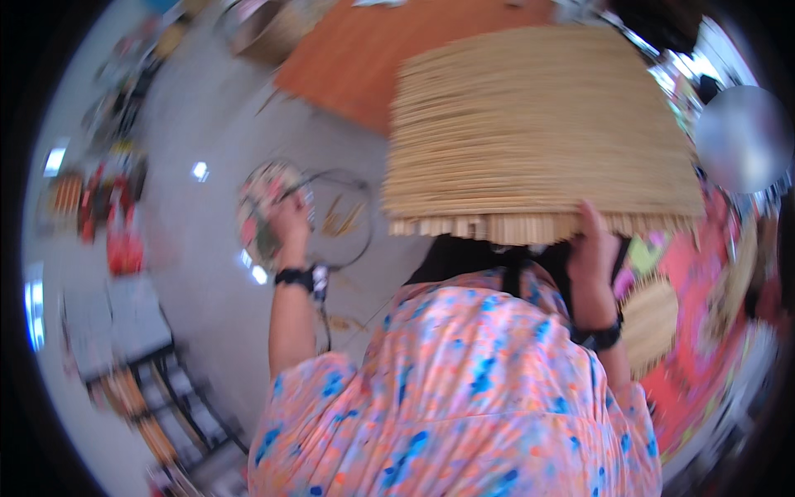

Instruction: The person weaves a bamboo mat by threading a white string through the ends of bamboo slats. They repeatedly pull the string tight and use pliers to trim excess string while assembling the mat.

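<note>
Holding now: you have the stick stack (538,132) up in front of you, one hand under it. I judge this as a carry or lift in mid-step.
Right hand (592,240): pressed up against the near edge of the stack, fingers hidden behind the stick ends; black band on the wrist.
Left hand (290,219): closed on a wire hoop (344,219) beside a round patterned disc (265,211); black band here too.
Hands: well apart, each with its own load.
Stack place: centre to right, above your floral dress (447,389), over the grey floor (207,132) and the far orange mat (356,58).
Next move calls for: balance, I think. One palm bears a wide stack, so keep it level and keep the hoop off the stick ends.
Packages: red ones on the far left (124,240), too blurred to tell their kind.
Labels and signs: none you can make out.
Right side: a round woven disc (650,319) on a pink sheet (704,265).
Near left: a dark rack (141,364) with orange items.
</note>
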Demonstrator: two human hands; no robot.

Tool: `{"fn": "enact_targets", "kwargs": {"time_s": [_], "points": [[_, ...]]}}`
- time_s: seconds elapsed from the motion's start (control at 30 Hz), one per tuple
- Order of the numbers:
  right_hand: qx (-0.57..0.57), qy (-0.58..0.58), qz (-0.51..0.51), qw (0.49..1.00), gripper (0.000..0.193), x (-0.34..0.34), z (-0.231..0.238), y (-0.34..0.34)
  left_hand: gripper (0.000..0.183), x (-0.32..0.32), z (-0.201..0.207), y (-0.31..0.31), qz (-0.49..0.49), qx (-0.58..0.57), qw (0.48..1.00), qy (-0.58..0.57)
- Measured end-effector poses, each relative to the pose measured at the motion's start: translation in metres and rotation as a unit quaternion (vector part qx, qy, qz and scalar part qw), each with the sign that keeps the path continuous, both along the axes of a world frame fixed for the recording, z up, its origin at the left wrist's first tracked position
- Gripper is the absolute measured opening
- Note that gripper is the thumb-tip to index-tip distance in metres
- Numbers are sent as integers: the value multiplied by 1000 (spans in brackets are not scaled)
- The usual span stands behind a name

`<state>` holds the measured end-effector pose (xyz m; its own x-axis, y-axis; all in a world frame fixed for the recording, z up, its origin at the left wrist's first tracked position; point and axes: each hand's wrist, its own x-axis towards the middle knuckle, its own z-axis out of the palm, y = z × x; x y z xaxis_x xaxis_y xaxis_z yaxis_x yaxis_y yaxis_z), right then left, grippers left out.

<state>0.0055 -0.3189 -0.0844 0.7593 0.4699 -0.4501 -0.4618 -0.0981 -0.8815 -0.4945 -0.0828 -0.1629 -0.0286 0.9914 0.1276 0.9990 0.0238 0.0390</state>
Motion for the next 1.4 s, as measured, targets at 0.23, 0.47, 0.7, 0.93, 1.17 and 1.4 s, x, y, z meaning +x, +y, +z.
{"fn": "enact_targets", "kwargs": {"time_s": [0.23,0.47,0.7,0.93,1.17,1.4], "points": [[46,11,24,999,42,-16,16,12,8,53,79,-8,92,-206,693,-684],[73,13,14,997,40,-15,26,6,18,239,164,-46,-310,-337,737,-497],[83,13,22,996,42,-19,27,7,14,306,160,-75,-625,-227,722,-190],[97,-14,28,995,46,-16,14,7,17,320,158,-80,-656,-162,719,-162],[86,-1,33,996,46,-16,15,7,17,323,155,-82,-675,-114,715,-142],[89,1,9,996,40,-17,22,9,15,321,155,-84,-683,-102,710,-137]]}}
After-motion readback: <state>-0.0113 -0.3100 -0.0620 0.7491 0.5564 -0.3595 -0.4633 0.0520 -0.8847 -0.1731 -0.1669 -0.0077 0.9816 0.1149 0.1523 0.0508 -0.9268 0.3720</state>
